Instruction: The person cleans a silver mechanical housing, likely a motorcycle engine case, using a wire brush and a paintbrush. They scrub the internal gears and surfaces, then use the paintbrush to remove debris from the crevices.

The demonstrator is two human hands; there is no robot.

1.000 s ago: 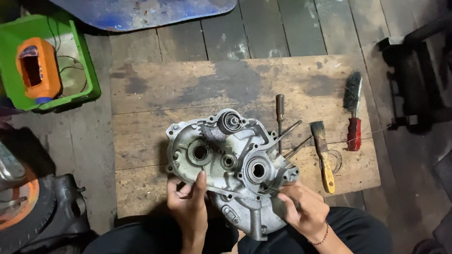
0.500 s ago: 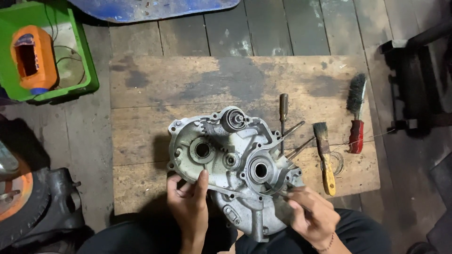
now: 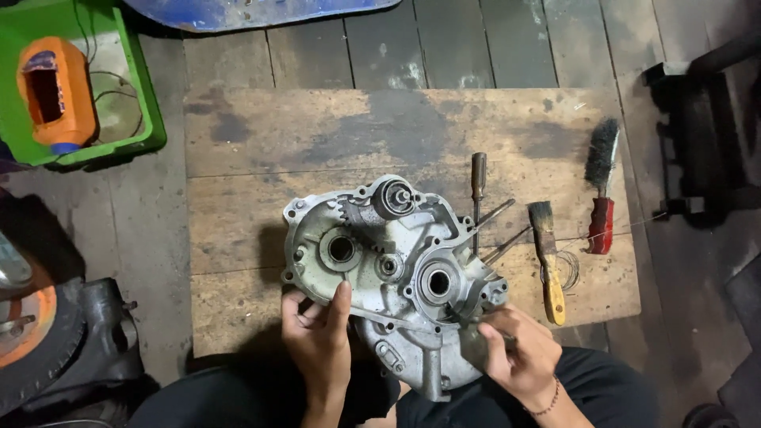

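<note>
The engine crankcase half (image 3: 392,273) looks like a cast-aluminium piece: heavy for its size, completely rigid, with thin flange edges and bolt ears that would chip or bend if it were dropped. Its surfaces appear dull and probably oily, so a grip on a smooth face could slip; the outer rim and the thick bosses around the bearing bores seem the safest places to take hold, with support from below.

It lies flat on the wooden board worktop (image 3: 261,150), its near end overhanging toward the person's lap. The casting is grey-silver, roughly kidney-shaped, with two large round bearing bores, a small gear near the top and ribbing between them.

The left hand (image 3: 321,337) is closed on the lower-left rim, thumb laid up over the inner face. The right hand (image 3: 515,353) is curled at the lower-right edge, fingers pinched on something slender, possibly a small tool, though it is too small to tell.

To the right lie a paintbrush (image 3: 547,257), a wire brush (image 3: 601,186) with a red handle, and a screwdriver (image 3: 478,190).
</note>
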